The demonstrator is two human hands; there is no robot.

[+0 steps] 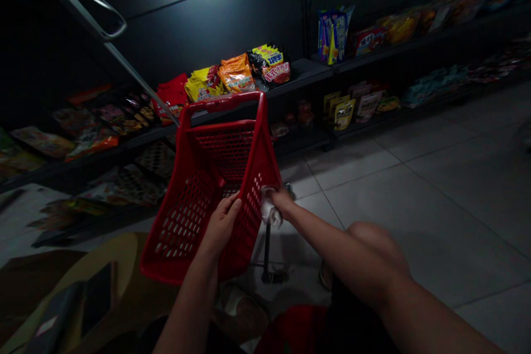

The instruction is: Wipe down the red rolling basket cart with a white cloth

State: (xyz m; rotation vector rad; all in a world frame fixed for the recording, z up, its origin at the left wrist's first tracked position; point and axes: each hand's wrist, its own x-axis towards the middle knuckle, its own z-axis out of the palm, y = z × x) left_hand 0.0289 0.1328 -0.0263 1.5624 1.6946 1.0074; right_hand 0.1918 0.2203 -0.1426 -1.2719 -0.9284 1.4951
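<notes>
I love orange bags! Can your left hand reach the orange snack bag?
Probably not right now. Your left hand is holding the red basket, and the basket stands between it and the orange snack bag, which sits far ahead on the shelf. You would likely have to let go and lean forward.

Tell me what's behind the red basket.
Snack packets sit on a dark shelf behind the red basket; the shelf section directly behind the basket is covered by it.

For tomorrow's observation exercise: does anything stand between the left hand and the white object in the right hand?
Yes: the red plastic basket's perforated side wall runs between them, with the left hand against the basket and the white object on the wall's far side, gripped by the right hand.
</notes>
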